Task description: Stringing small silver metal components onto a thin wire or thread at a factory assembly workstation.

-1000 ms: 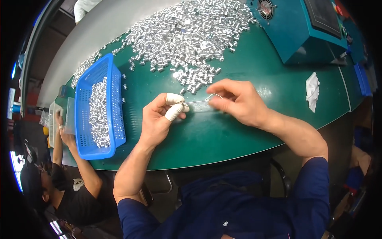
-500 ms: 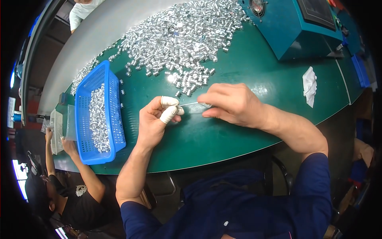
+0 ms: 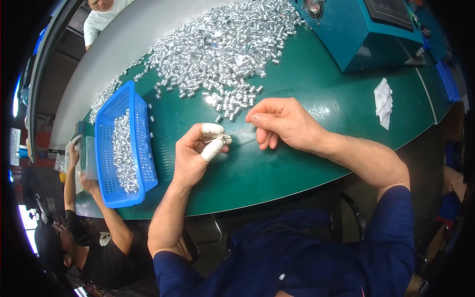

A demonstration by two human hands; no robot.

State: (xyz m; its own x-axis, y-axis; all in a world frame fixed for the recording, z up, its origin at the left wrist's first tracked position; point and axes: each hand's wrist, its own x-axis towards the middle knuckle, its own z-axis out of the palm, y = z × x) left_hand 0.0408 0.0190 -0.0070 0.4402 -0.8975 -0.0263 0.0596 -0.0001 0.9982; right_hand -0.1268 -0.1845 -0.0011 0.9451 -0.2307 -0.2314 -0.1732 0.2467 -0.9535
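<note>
Between its fingertips my left hand [image 3: 192, 154] pinches a small shiny metal part [image 3: 221, 138]; white covers wrap its thumb and some fingers. A thin metal rod [image 3: 241, 131] runs from that part to my right hand [image 3: 284, 123]. The rod's right end sits between my right thumb and forefinger, while the other right fingers curl below. Past my hands spreads a large heap of small silvery metal parts [image 3: 217, 49] on the green table [image 3: 316, 99]. What detail the held part has is mostly hidden by the left fingertips.
Left of my hands stands a blue perforated basket [image 3: 152, 166] partly filled with metal parts. At the right lie a white cloth [image 3: 383, 104] and a teal machine [image 3: 366, 47]. One person [image 3: 106, 247] works at the left; another [image 3: 101, 20] stands across the table.
My right hand has turned and its lower fingers have come into view, with the rod now slanting up to the right. The person at the left has raised one hand.
</note>
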